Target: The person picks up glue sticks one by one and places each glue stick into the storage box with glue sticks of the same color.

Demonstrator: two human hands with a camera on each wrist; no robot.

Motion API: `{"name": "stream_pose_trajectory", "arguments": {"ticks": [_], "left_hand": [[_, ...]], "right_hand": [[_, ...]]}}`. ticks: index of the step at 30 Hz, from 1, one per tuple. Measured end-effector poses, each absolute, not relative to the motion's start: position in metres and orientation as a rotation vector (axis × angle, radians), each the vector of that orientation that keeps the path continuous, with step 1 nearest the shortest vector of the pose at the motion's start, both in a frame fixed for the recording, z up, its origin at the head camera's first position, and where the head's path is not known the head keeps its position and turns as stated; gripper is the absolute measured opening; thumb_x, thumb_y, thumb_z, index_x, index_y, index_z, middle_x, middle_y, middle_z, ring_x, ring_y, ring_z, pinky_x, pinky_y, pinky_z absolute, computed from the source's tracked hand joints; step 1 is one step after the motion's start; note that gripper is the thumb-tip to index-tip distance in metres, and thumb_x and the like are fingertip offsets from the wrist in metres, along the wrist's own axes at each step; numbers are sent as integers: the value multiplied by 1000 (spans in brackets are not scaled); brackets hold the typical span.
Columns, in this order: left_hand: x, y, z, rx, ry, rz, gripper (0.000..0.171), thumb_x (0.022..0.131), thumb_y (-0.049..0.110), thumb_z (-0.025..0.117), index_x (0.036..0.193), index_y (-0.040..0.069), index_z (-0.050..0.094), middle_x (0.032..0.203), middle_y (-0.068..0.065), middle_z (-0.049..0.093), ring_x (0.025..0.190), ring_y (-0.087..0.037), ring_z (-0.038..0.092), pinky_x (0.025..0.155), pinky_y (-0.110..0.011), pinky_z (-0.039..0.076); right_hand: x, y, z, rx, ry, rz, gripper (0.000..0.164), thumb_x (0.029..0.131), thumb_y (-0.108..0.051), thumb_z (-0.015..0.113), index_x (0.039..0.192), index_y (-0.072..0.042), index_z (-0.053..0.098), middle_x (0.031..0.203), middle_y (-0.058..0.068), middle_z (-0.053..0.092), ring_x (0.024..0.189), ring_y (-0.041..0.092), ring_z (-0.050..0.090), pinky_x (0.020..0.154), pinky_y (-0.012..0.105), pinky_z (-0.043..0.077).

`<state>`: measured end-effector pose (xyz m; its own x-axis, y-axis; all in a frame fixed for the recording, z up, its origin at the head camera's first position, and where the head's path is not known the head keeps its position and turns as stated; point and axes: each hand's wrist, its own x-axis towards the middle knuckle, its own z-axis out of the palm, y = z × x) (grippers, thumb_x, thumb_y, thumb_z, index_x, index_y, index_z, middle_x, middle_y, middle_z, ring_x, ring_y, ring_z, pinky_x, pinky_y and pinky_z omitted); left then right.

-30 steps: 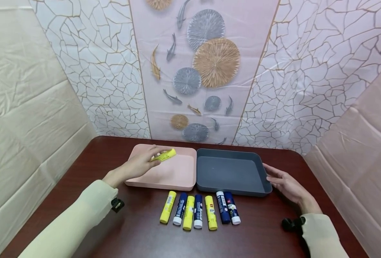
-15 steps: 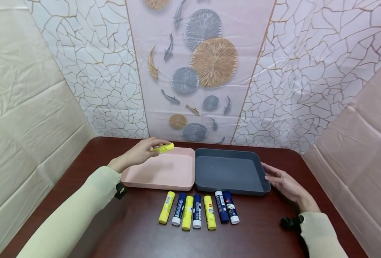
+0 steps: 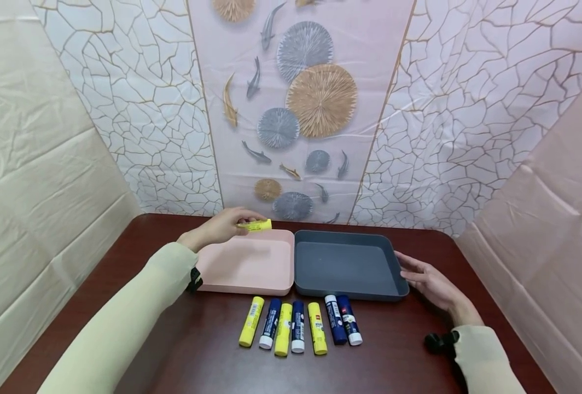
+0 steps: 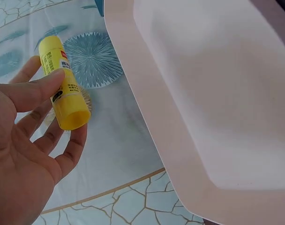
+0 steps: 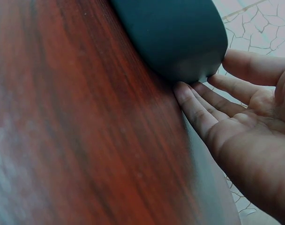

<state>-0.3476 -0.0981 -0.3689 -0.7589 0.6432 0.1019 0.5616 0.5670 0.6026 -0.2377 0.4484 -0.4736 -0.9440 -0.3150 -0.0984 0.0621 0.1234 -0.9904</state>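
Note:
My left hand (image 3: pixel 223 225) pinches a yellow glue stick (image 3: pixel 257 225) between thumb and fingers, above the far side of the pink tray (image 3: pixel 251 287). In the left wrist view the glue stick (image 4: pixel 65 84) shows its printed label, with the thumb across it. At the right end of the dark blue-grey tray (image 3: pixel 352 293), my right hand (image 3: pixel 431 284) touches the outer wall. Up close, the right hand's (image 5: pixel 255 122) fingers lie extended against the tray's corner (image 5: pixel 189 51). Neither tray shows anything inside it.
In front of the trays a row of glue sticks lies on the dark red table (image 3: pixel 197 350): yellow ones such as the leftmost (image 3: pixel 251 322), and blue ones with white ends, such as the rightmost (image 3: pixel 350 320). Patterned cloth (image 3: pixel 173 109) hangs behind the table.
My left hand has moved up and away over the pink tray, still holding the yellow glue stick, which has turned nearly level. The right hand stays at the dark tray. The head view shifts slightly.

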Motion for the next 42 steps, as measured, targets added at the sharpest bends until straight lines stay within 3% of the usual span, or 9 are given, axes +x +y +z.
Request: {"name": "stream_pose_trajectory", "arguments": {"ticks": [11,18,23,34,42], "left_hand": [[-368,-92,-376,1041,2629,916,47,99,-6,63,142,13,65,139,-14,63,129,-36,57,108,-54,46],[-370,-92,-392,1060,2667,825,46,96,-10,64,137,12,69,127,-12,66,118,-29,61,103,-50,49],[-374,-86,-400,1151,2664,732,46,95,-9,68,135,13,70,135,-12,64,120,-30,60,103,-49,50],[-380,-73,-405,1215,2732,401,52,92,-11,69,134,19,71,135,-9,64,129,-33,57,108,-51,45],[-381,-64,-410,1259,2751,225,54,92,-10,68,134,23,71,124,-7,65,124,-32,59,106,-52,47]], "right_hand": [[-237,449,-475,-259,2107,-1916,67,108,-4,51,165,0,15,168,25,20,131,8,58,102,25,50],[-238,444,-478,-235,2108,-1902,67,108,-5,51,165,-1,16,168,29,16,131,9,58,102,26,50],[-236,446,-476,-230,2095,-1910,68,108,-6,51,165,-1,14,168,30,14,132,10,58,102,26,51],[-236,448,-473,-245,2095,-1909,68,108,-5,51,165,0,14,169,28,12,133,9,56,103,26,50],[-237,447,-474,-233,2100,-1902,68,108,-7,52,165,-2,15,169,27,13,133,7,55,102,24,50]]}}
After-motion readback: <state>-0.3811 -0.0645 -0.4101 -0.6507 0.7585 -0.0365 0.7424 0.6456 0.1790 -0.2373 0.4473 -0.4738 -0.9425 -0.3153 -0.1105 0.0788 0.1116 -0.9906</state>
